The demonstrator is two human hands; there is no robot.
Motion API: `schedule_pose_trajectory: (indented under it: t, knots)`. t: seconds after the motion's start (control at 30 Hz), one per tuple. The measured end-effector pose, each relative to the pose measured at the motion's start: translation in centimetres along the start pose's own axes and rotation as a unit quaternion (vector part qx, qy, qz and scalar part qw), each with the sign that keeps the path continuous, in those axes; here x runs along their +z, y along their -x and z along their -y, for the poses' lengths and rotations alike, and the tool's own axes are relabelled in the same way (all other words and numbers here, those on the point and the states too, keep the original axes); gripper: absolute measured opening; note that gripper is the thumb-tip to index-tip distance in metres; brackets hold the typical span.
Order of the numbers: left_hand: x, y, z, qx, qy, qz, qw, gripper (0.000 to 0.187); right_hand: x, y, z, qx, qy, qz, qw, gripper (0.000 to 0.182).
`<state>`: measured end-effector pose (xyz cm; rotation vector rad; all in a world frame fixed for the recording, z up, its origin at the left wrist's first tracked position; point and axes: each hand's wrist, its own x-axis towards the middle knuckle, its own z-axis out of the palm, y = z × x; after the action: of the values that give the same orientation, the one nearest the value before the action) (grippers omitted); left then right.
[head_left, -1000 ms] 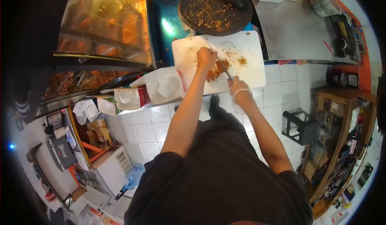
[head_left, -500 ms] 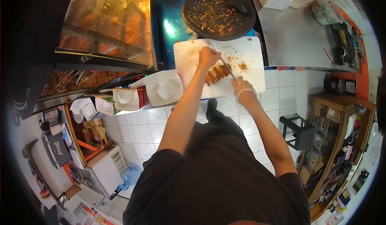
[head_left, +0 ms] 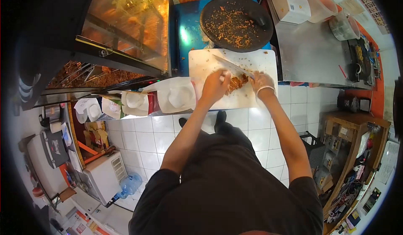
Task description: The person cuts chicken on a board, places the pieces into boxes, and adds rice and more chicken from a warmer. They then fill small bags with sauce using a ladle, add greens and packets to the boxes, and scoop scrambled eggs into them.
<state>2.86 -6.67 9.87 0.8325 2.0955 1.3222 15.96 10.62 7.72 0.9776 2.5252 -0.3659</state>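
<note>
A kitchen knife (head_left: pixel 233 65) is held by its handle in my right hand (head_left: pixel 262 82), which wears a thin clear glove. The blade slants up and left over the white cutting board (head_left: pixel 201 60). Below the blade lies a heap of chopped, browned fried meat (head_left: pixel 239 83) with crumbs scattered around it. My left hand (head_left: pixel 215 85) is closed, with its fingers curled at the left end of the meat. What those fingers hold, if anything, is hidden.
Beyond the board sits a dark round stone mortar (head_left: pixel 235 23) with crumbs in it. A lit glass display case (head_left: pixel 126 21) stands left. Paper-lined portions with white mounds (head_left: pixel 176 95) line the counter edge. To the right is a steel counter (head_left: pixel 308 46) with a white box (head_left: pixel 290 4).
My left hand has left the front of the blade and come down to the left end of the meat. The knife has swung flatter, handle higher. The view has shifted slightly.
</note>
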Motion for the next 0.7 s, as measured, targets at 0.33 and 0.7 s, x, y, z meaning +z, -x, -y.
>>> schedule_pose_trajectory:
  t: [0.33, 0.7]
  knots:
    - [-10.3, 18.7, 6.6, -0.230, 0.066, 0.149, 0.959, 0.038, 10.7, 0.7, 9.6, -0.090, 0.012, -0.305, 0.948, 0.055]
    - [-18.0, 22.0, 9.0, -0.182, 0.020, 0.072, 0.980, 0.046, 15.1, -7.3, 0.2, -0.243, -0.047, -0.462, 0.852, 0.026]
